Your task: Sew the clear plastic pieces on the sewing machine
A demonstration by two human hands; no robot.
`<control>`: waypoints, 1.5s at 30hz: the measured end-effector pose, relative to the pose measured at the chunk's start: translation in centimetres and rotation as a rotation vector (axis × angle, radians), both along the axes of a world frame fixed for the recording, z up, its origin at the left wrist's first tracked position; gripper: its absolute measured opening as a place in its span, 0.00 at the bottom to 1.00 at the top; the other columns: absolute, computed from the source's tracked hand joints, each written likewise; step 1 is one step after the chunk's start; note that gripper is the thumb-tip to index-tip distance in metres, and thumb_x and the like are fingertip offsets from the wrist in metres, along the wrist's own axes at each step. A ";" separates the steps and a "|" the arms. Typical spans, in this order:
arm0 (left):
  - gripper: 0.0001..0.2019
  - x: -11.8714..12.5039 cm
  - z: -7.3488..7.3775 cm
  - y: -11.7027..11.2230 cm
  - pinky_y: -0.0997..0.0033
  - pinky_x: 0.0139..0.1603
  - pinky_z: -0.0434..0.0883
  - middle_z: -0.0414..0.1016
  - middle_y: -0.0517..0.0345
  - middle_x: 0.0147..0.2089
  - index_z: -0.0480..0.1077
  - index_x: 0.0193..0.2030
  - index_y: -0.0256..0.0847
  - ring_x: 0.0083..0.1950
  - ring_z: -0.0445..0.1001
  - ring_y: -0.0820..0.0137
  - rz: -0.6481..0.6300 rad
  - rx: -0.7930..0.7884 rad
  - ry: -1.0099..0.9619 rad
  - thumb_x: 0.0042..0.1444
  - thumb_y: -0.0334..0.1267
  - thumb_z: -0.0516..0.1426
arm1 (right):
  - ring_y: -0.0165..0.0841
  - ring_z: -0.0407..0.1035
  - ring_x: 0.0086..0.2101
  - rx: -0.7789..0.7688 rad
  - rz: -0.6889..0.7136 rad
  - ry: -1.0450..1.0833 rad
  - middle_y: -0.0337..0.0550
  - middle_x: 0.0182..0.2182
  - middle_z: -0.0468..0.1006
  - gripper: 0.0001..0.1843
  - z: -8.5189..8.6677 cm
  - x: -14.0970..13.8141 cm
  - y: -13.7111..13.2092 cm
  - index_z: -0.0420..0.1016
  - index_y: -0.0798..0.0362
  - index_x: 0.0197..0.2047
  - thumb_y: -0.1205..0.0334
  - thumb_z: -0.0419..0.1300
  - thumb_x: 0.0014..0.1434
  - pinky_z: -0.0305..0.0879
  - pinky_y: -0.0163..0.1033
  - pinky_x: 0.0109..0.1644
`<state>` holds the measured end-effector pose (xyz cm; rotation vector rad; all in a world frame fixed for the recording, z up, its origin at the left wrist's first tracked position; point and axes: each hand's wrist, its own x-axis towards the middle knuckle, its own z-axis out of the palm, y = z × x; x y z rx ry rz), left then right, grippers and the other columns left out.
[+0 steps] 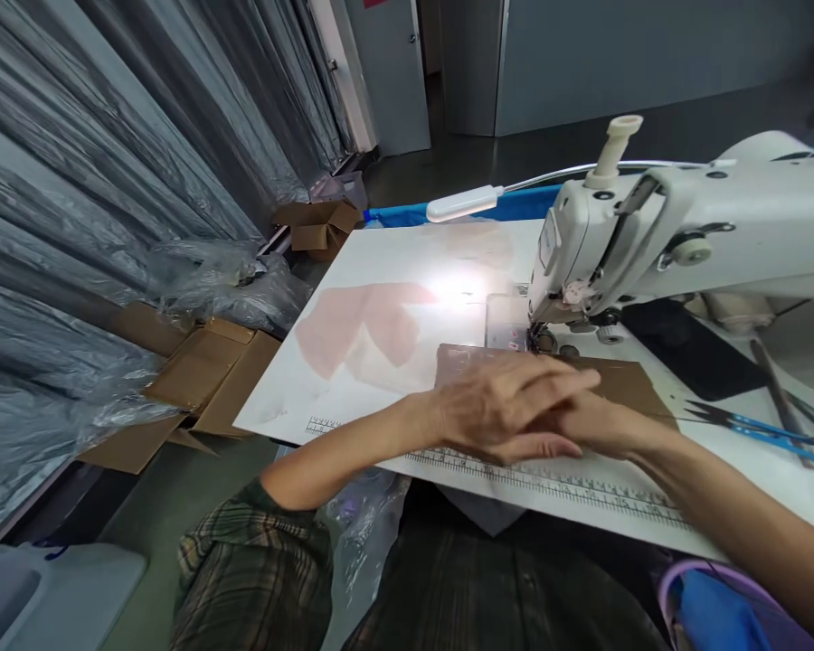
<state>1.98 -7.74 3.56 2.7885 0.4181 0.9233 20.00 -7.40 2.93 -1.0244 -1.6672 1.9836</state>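
Right now, through the head camera, I see both bare hands crossed low over a brown sheet lying on the white worktop, in front of the sewing machine. My left hand is in front, slightly blurred, its fingers stretched out toward the right and the thumb held apart from them; I don't see anything gripped there. My right hand comes in from the other side and is partly covered by the left, so I can't tell whether its fingers are closed on the sheet. The sheet shows on both sides of the hands, with its far edge close to the presser foot; whether it reaches beneath, I can't make out. A printed ruler scale runs along the near edge of the worktop. Off to the right I have a black flat object and blue-handled scissors. A slim white lamp hangs over the far side, above a bright patch of light.
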 end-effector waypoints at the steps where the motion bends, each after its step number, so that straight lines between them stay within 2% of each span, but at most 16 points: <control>1: 0.28 -0.2 0.5 0.6 0.53 0.61 0.75 0.75 0.34 0.59 0.65 0.65 0.31 0.61 0.75 0.55 -0.006 -0.106 0.020 0.67 0.49 0.56 | 0.41 0.79 0.45 -0.016 0.070 -0.015 0.46 0.44 0.83 0.13 0.3 0.3 -0.3 0.80 0.50 0.44 0.56 0.68 0.55 0.78 0.45 0.50; 3: 0.26 -0.8 1.1 1.6 0.57 0.55 0.76 0.79 0.40 0.53 0.66 0.65 0.33 0.54 0.78 0.59 -0.063 -0.327 0.112 0.66 0.47 0.58 | 0.40 0.80 0.40 -0.112 0.247 -0.046 0.47 0.39 0.84 0.13 0.8 1.4 -0.8 0.80 0.52 0.42 0.53 0.66 0.58 0.79 0.44 0.46; 6: 0.17 -2.2 1.2 2.6 0.71 0.35 0.72 0.79 0.55 0.34 0.76 0.54 0.37 0.34 0.76 0.70 -0.126 -0.686 0.235 0.63 0.44 0.61 | 0.36 0.81 0.35 -0.263 0.441 -0.041 0.47 0.37 0.83 0.18 1.3 3.8 -0.4 0.78 0.56 0.49 0.53 0.64 0.62 0.79 0.40 0.41; 8: 0.11 -3.0 0.9 2.9 0.75 0.30 0.67 0.78 0.58 0.31 0.79 0.46 0.39 0.31 0.72 0.74 -0.059 -0.865 0.219 0.62 0.43 0.62 | 0.33 0.81 0.34 -0.252 0.349 -0.059 0.48 0.40 0.83 0.20 1.2 5.3 0.5 0.75 0.56 0.54 0.56 0.64 0.61 0.77 0.34 0.38; 10: 0.09 -3.6 0.3 3.2 0.77 0.30 0.66 0.78 0.59 0.33 0.78 0.42 0.40 0.30 0.71 0.76 0.099 -0.930 0.159 0.62 0.42 0.61 | 0.32 0.80 0.35 -0.167 0.158 -0.099 0.48 0.41 0.83 0.20 0.8 6.3 1.6 0.73 0.55 0.55 0.59 0.64 0.62 0.75 0.30 0.35; 12: 0.08 -3.9 -0.5 3.5 0.77 0.29 0.65 0.77 0.60 0.31 0.77 0.38 0.39 0.28 0.69 0.77 0.307 -0.904 0.077 0.62 0.42 0.61 | 0.32 0.80 0.35 -0.084 0.001 -0.127 0.46 0.38 0.82 0.19 0.4 6.4 2.7 0.72 0.55 0.55 0.61 0.64 0.62 0.74 0.29 0.35; 14: 0.09 -3.9 -1.4 3.8 0.77 0.28 0.64 0.76 0.61 0.27 0.76 0.36 0.39 0.26 0.68 0.77 0.486 -0.852 -0.011 0.62 0.43 0.61 | 0.32 0.80 0.35 -0.052 -0.070 -0.146 0.43 0.35 0.81 0.20 0.2 5.9 3.3 0.71 0.55 0.54 0.61 0.66 0.60 0.75 0.29 0.34; 17: 0.10 -3.9 -2.2 4.0 0.76 0.29 0.65 0.79 0.60 0.29 0.76 0.36 0.39 0.27 0.71 0.76 0.578 -0.812 -0.089 0.60 0.44 0.62 | 0.30 0.79 0.36 -0.031 -0.159 -0.153 0.43 0.34 0.81 0.18 0.1 4.8 3.4 0.72 0.56 0.49 0.56 0.67 0.60 0.74 0.26 0.33; 20: 0.09 -4.0 -2.6 4.3 0.75 0.31 0.67 0.81 0.58 0.31 0.77 0.36 0.39 0.29 0.73 0.75 0.564 -0.820 -0.107 0.60 0.42 0.62 | 0.26 0.78 0.32 0.008 -0.324 -0.105 0.41 0.30 0.81 0.14 0.0 4.0 3.2 0.73 0.57 0.42 0.53 0.64 0.64 0.73 0.24 0.34; 22: 0.08 -4.0 -2.6 4.4 0.74 0.32 0.68 0.81 0.58 0.31 0.77 0.36 0.39 0.30 0.73 0.75 0.570 -0.832 -0.150 0.61 0.41 0.61 | 0.25 0.77 0.29 -0.018 -0.438 -0.070 0.40 0.27 0.81 0.12 -0.3 3.8 3.2 0.74 0.58 0.39 0.56 0.65 0.64 0.74 0.25 0.33; 26: 0.09 -3.9 -2.7 4.6 0.74 0.37 0.72 0.79 0.58 0.33 0.76 0.35 0.38 0.34 0.76 0.75 0.541 -0.991 -0.416 0.57 0.42 0.65 | 0.28 0.76 0.22 -0.088 -0.608 -0.095 0.43 0.22 0.80 0.10 -1.2 3.7 3.9 0.75 0.58 0.31 0.63 0.70 0.58 0.75 0.27 0.26; 30: 0.16 -3.3 -2.5 4.3 0.67 0.51 0.76 0.80 0.55 0.43 0.73 0.33 0.37 0.42 0.80 0.72 0.438 -1.254 -0.778 0.49 0.45 0.72 | 0.29 0.74 0.19 -0.095 -0.616 -0.109 0.46 0.20 0.79 0.15 -1.6 3.6 4.3 0.75 0.59 0.24 0.61 0.71 0.56 0.74 0.28 0.23; 32: 0.19 -3.0 -2.4 4.1 0.60 0.58 0.76 0.80 0.53 0.50 0.70 0.32 0.37 0.48 0.82 0.66 0.368 -1.395 -0.871 0.48 0.46 0.72 | 0.28 0.74 0.19 -0.100 -0.610 -0.109 0.47 0.20 0.79 0.17 -1.5 3.5 4.2 0.75 0.59 0.21 0.60 0.70 0.58 0.73 0.27 0.23; 34: 0.19 -2.7 -2.2 3.9 0.57 0.60 0.76 0.80 0.51 0.51 0.67 0.31 0.37 0.51 0.82 0.63 0.315 -1.482 -0.925 0.49 0.44 0.72 | 0.28 0.74 0.20 -0.105 -0.606 -0.108 0.48 0.20 0.79 0.19 -1.5 3.4 4.0 0.76 0.59 0.21 0.59 0.68 0.60 0.73 0.28 0.24; 40: 0.17 -2.8 -2.2 3.9 0.62 0.58 0.78 0.83 0.52 0.45 0.67 0.33 0.37 0.46 0.84 0.67 0.298 -1.501 -1.009 0.52 0.38 0.71 | 0.35 0.77 0.25 -0.103 -0.589 -0.102 0.51 0.23 0.81 0.22 -1.8 3.4 3.9 0.77 0.58 0.22 0.49 0.69 0.59 0.78 0.36 0.31; 45: 0.15 -2.6 -2.7 4.2 0.59 0.59 0.78 0.83 0.49 0.44 0.68 0.33 0.35 0.46 0.84 0.66 0.358 -1.487 -0.976 0.54 0.37 0.70 | 0.37 0.77 0.29 -0.010 -0.564 -0.084 0.50 0.29 0.82 0.25 -2.5 3.2 4.1 0.76 0.53 0.26 0.38 0.72 0.50 0.80 0.42 0.35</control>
